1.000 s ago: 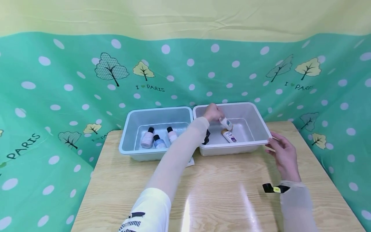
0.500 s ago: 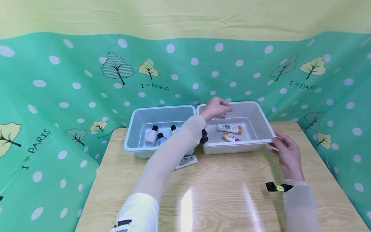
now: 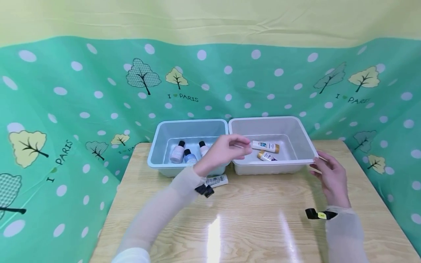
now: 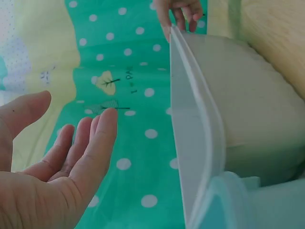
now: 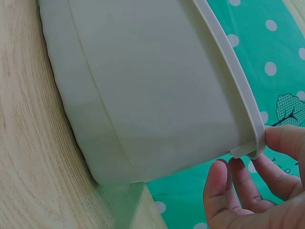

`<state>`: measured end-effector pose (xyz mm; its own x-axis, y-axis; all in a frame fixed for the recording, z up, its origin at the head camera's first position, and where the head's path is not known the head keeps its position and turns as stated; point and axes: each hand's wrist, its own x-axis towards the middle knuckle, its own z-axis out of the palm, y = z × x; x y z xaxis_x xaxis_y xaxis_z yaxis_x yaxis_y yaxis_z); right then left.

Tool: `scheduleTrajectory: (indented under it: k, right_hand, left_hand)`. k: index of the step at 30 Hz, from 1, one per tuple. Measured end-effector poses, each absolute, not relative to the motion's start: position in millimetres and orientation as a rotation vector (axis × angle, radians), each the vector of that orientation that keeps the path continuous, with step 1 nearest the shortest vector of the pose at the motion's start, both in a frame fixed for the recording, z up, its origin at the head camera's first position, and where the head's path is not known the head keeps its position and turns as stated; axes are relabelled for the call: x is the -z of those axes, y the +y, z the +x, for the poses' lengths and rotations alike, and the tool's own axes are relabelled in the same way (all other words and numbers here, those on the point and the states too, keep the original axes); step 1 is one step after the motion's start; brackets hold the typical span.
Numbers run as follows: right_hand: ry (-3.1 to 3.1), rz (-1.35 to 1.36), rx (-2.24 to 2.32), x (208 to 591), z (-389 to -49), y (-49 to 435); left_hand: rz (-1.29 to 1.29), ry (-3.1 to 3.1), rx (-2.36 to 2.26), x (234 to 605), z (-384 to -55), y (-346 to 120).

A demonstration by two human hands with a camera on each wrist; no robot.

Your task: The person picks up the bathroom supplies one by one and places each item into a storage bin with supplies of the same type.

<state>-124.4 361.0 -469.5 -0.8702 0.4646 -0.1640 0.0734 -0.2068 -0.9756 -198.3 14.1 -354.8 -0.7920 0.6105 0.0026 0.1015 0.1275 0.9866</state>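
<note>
My left hand [image 3: 227,149] hovers over the meeting point of the two bins with its fingers apart and nothing between them; the left wrist view shows that hand [image 4: 62,181] spread out. The right hand [image 3: 332,179] pinches the front right corner of the grey bin [image 3: 273,169]; in the right wrist view its thumb [image 5: 283,138] presses on the rim and fingers sit under it. Inside the grey bin lie a white tube with a gold cap [image 3: 264,146] and a smaller gold-capped tube [image 3: 267,156].
Left of the grey bin stands a light blue bin [image 3: 190,128]. It holds a pink bottle [image 3: 177,154], a blue bottle [image 3: 190,157] and another pink bottle [image 3: 203,149], all black-capped. A white tube [image 3: 217,180] lies on the wooden table [image 3: 256,212], partly behind the left wrist.
The left hand let go of the white tube in the grey bin, where it now lies flat. That hand has come back left and toward me. The right hand keeps its hold.
</note>
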Motion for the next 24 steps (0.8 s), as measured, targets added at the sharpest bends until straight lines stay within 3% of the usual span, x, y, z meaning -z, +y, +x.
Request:
scheduleTrajectory:
  k: [10,24]
  right_hand:
    - [-1.743,-0.625,-2.203,468.8,-122.8,360.0]
    - [-1.777,-0.656,-2.173,466.9,-120.7,356.6]
  left_hand:
    - [0.706,2.118,-1.654,423.0,-158.0,-46.2]
    - [0.275,2.275,-1.733,499.4,-136.8,-105.5]
